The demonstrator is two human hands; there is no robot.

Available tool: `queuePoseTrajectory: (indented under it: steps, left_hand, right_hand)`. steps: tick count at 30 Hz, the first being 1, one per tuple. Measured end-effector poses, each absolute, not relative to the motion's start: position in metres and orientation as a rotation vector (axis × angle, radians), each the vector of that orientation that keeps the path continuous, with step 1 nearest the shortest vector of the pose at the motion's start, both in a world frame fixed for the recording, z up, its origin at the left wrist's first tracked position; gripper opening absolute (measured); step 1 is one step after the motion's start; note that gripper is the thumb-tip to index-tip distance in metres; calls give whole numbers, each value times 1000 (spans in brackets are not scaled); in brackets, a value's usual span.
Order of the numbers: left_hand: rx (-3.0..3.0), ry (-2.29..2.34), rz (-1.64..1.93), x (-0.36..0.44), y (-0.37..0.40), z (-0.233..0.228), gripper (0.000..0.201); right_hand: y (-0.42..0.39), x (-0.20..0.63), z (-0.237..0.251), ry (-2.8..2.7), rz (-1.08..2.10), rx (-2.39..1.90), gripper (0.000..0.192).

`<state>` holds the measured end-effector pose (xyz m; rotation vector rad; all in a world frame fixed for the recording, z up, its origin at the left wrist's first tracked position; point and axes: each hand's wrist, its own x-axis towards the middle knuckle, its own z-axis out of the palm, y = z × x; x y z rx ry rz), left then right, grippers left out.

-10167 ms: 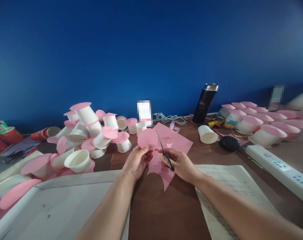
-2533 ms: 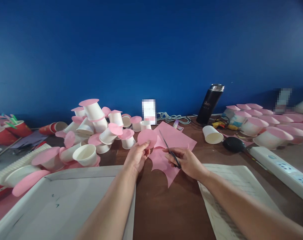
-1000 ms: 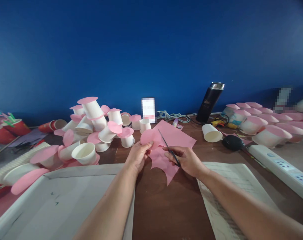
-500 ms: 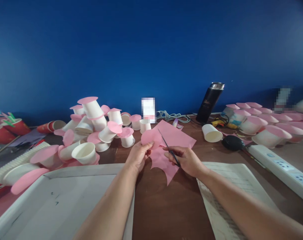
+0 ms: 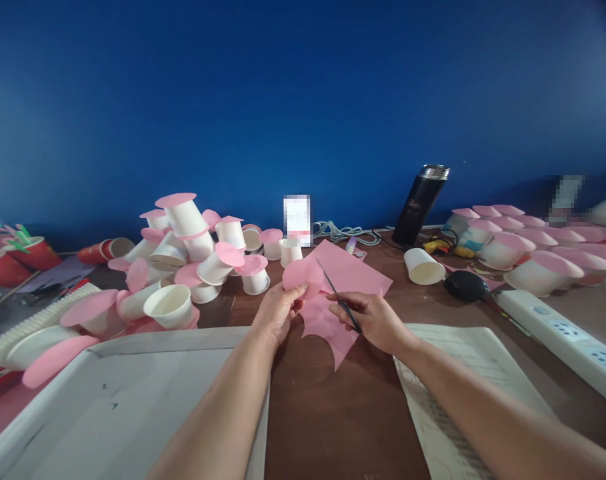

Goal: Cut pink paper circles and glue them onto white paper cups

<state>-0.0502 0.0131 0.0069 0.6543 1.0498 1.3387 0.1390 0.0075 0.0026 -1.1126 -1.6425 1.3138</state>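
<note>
Between the thumb and fingers of my left hand [image 5: 279,310] is a rounded pink paper piece [image 5: 300,272], pinched at its lower edge. My right hand [image 5: 370,320] is closed around the dark handles of a pair of scissors [image 5: 336,293], whose blades point up and left at the paper's right edge. Below and behind both hands lies a larger pink paper sheet [image 5: 360,267], with curved bites cut from its lower part. How far the blades are apart I cannot make out. A small white paper cup [image 5: 291,253] stands just beyond my left hand.
White paper cups with pink discs [image 5: 185,217] are piled at the left, and more stand in rows [image 5: 545,260] at the right. A black flask [image 5: 419,207], a lying cup [image 5: 423,267], a black mouse [image 5: 465,285] and a power strip [image 5: 567,330] are on the right.
</note>
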Motion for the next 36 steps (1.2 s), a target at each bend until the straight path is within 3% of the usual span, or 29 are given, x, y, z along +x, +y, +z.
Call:
queuePoseTrajectory:
  steps: [36]
  left_hand:
    - [526, 852, 1465, -51, 12, 14, 28]
  right_hand:
    - [4, 137, 7, -1627, 1366, -1083, 56]
